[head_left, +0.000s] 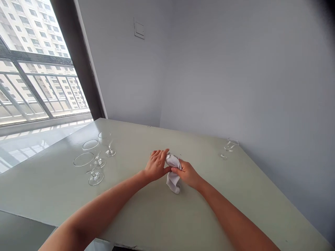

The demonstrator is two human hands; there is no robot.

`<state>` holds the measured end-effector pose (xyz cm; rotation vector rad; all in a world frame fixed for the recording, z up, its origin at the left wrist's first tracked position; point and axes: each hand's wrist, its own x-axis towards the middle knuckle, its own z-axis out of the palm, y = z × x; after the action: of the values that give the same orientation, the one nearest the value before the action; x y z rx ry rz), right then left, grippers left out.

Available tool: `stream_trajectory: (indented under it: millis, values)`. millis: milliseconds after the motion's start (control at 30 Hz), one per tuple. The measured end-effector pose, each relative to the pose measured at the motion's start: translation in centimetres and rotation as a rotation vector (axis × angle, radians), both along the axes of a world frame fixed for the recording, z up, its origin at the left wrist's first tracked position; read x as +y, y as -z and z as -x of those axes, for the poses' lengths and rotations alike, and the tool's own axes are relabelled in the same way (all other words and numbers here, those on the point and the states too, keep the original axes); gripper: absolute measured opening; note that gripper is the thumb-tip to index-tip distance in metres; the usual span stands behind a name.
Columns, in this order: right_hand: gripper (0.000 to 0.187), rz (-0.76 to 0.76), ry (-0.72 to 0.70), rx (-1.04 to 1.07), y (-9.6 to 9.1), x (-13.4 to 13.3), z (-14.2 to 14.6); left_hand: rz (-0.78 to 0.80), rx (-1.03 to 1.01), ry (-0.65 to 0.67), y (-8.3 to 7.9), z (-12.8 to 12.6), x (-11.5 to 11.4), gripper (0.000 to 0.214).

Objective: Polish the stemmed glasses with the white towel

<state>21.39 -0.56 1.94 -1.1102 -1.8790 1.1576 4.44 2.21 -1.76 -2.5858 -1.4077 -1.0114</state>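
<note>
Over the middle of the table, both hands meet around a stemmed glass that is mostly covered; only a sliver of clear glass shows between them. My left hand [157, 164] is curled over the glass from the left, with its thumb towards the other hand. A white cloth [173, 182] is wrapped about the glass on the right side, its loose end hanging down. My right hand [187, 172] pinches this cloth, thumb on top. The two thumbs nearly touch.
Three stemmed glasses stand upright at the left: a near one [95, 178], a middle one [99, 162] and a far one [111, 152]. Another stemmed glass [229, 145] stands at the right rear. The pale table [199, 219] meets grey walls behind; a window is at left.
</note>
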Motion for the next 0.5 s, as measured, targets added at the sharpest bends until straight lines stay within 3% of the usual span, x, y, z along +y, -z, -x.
stream_trajectory:
  millis: [167,267,400,500]
  values:
    - [0.030,0.396,0.171,0.489,1.7,0.9,-0.6,-0.120,0.000,0.040,-0.6,0.2,0.0,0.048]
    - [0.033,0.517,0.195,0.630,1.5,0.8,-0.7,-0.094,-0.037,0.084,-0.5,0.5,0.4,0.035]
    - [0.028,0.299,0.122,0.460,0.4,0.0,-1.0,0.032,-0.107,0.096,-1.0,0.7,0.7,0.040]
    - [0.028,0.108,0.032,0.222,-1.5,-0.5,-2.0,0.398,-0.229,0.190,-2.1,1.0,0.6,0.043]
